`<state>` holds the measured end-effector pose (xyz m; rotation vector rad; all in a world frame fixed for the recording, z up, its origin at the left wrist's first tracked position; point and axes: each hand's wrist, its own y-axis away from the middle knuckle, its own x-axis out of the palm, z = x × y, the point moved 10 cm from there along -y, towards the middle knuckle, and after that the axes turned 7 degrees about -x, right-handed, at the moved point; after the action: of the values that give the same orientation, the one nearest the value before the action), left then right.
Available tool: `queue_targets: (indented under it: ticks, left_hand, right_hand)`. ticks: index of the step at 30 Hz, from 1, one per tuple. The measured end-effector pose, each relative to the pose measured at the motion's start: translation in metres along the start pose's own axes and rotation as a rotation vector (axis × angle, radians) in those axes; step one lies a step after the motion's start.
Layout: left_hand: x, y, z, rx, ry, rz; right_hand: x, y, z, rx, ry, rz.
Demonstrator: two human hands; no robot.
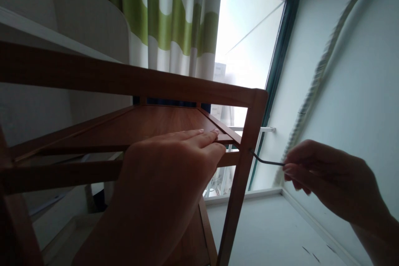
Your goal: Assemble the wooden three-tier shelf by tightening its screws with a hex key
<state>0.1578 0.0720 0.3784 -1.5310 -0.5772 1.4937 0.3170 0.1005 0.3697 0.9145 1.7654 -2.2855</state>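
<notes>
A brown wooden shelf frame (174, 87) spans the view, with a wooden shelf panel (156, 120) set between its rails. My left hand (174, 153) lies over the near edge of the panel, fingers stretched toward the corner post (246, 145). My right hand (324, 178), at the right, pinches the long arm of a dark hex key (266, 162). The bent short end of the key meets the outer side of the post; the fastener there is hidden.
A white, green and navy curtain (174, 20) hangs beside a dark-framed window (293, 4). A ribbed pipe or hose (318, 75) runs down the pale wall. White curved furniture (90, 16) stands at the left. A lower wooden panel (193, 241) shows below my left arm.
</notes>
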Motion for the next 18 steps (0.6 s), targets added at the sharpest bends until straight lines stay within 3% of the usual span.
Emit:
queue_targets:
  ticks: [6,11,18]
  left_hand:
    - [0.003,0.001,0.003,-0.006,-0.028,0.013]
    - [0.003,0.002,0.005,0.006,0.023,0.014]
    - [0.000,0.000,0.004,0.002,0.040,-0.001]
  right_hand:
    - [0.028,0.009,0.039,-0.309,0.392,0.128]
    - [0.052,0.008,0.055,-0.357,0.450,0.191]
    - [0.059,-0.004,0.066,-0.364,0.432,0.108]
